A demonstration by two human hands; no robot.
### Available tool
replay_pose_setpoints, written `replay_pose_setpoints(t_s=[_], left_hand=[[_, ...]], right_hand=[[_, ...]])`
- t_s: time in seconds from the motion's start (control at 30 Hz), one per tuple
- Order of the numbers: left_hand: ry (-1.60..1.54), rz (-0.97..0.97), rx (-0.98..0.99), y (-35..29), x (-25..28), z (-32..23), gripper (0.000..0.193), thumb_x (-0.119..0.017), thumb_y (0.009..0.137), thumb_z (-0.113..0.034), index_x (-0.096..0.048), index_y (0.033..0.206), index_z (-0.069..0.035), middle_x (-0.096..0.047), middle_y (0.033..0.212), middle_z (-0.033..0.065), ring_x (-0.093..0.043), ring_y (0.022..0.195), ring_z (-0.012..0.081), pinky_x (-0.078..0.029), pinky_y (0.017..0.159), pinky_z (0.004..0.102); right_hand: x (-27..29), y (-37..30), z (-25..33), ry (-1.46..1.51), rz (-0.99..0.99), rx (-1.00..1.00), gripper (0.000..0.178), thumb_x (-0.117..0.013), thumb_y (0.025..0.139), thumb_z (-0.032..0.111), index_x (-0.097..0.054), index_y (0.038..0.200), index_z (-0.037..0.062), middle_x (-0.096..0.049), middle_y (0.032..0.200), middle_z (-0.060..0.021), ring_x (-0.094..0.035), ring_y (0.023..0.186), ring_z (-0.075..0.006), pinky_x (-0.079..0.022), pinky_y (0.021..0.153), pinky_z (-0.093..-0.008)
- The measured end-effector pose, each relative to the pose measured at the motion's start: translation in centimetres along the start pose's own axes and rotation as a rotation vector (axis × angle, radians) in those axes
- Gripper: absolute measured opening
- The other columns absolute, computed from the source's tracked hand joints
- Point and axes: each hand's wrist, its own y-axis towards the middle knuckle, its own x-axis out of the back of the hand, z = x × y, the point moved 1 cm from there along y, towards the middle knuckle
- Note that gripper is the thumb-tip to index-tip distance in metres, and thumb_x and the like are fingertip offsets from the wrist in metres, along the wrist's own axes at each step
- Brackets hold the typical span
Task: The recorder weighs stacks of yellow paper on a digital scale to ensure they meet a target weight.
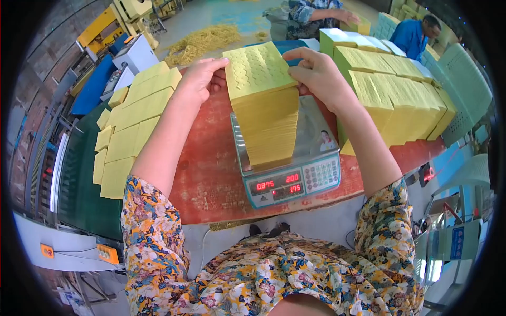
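Observation:
A tall stack of yellow paper [267,124] stands on the metal plate of a digital scale [311,176], whose red display is lit. Rows of wavy cut marks run over the top sheet. My left hand [197,81] pinches the left edge at the top of the stack, thumb uppermost and fingers curled below. At the opposite edge, my right hand [319,76] grips the paper between thumb and bent forefinger. How many sheets each hand holds cannot be made out.
The scale rests on a worn red table [205,174]. Yellow paper bundles [134,116] lie on a green belt [79,184] at left; more paper stacks [379,100] stand at right beside a pale green plastic chair [464,89]. Two people [414,39] are at the far side.

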Motion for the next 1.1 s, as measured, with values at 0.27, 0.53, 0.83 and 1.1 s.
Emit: replay_pose_setpoints(t_s=[0.27,0.53,0.83,1.1], left_hand=[[0.047,-0.009,-0.036,-0.9,-0.3,0.6,0.018,-0.068,0.089,-0.026,-0.061,0.081,-0.011,-0.064,0.069,0.0028,-0.054,0.053,0.0117,-0.040,0.049,0.0257],[0.164,-0.124,-0.236,-2.4,-2.4,1.8,0.025,-0.064,0.094,-0.027,-0.061,0.078,-0.008,-0.059,0.065,0.0007,-0.052,0.053,0.0095,-0.038,0.048,0.0262],[0.109,-0.250,-0.340,-5.4,-2.5,3.2,0.026,-0.055,0.100,-0.032,-0.061,0.088,-0.009,-0.058,0.064,-0.0010,-0.052,0.049,0.0083,-0.035,0.044,0.0227],[-0.215,-0.341,-0.377,-12.3,-2.3,6.4,0.025,-0.054,0.099,-0.026,-0.060,0.085,-0.006,-0.058,0.063,0.0031,-0.051,0.049,0.0098,-0.036,0.044,0.0230]], right_hand=[[-0.6,-1.0,-0.9,-0.157,-0.090,0.153,0.033,-0.062,0.087,0.008,-0.063,0.119,0.0002,-0.054,0.070,0.0017,-0.051,0.065,-0.0061,-0.045,0.061,-0.0245],[-0.5,-1.9,-2.3,-0.280,-0.183,0.203,0.033,-0.063,0.085,0.010,-0.066,0.117,0.0017,-0.063,0.071,-0.0049,-0.059,0.063,-0.0112,-0.051,0.063,-0.0289],[-0.7,-3.1,-3.3,-0.022,-0.254,0.196,0.029,-0.061,0.088,0.010,-0.066,0.115,0.0014,-0.061,0.070,-0.0030,-0.056,0.061,-0.0095,-0.049,0.061,-0.0259],[-1.0,-5.5,-4.5,0.320,-0.266,0.172,0.024,-0.055,0.091,0.004,-0.060,0.114,-0.0031,-0.053,0.068,0.0008,-0.046,0.055,-0.0064,-0.035,0.050,-0.0211]])
